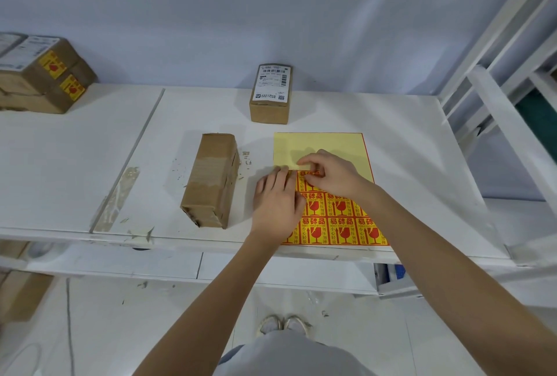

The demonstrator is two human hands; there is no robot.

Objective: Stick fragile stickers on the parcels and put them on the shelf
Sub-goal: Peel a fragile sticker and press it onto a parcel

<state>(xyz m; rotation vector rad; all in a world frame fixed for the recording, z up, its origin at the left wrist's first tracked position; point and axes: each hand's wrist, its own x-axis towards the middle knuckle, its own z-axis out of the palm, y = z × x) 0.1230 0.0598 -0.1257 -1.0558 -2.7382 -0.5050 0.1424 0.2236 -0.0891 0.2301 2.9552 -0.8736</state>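
Observation:
A yellow sticker sheet (331, 146) lies flat on the white table, its upper half bare backing and its lower rows filled with red-and-yellow fragile stickers (340, 229). My left hand (275, 199) lies flat on the sheet's left edge, pressing it down. My right hand (330, 173) pinches the top edge of a sticker in the uppermost remaining row. A taped brown parcel (211, 178) with no sticker lies just left of the sheet. Another brown parcel (270, 95) with a white shipping label sits behind, near the wall.
Stacked brown parcels (45, 74) bearing fragile stickers sit at the far left on the white table (75, 149). A white metal shelf frame (497, 89) rises at the right. Tape scraps mark the table. A lower shelf board (120, 261) runs below the table's front edge.

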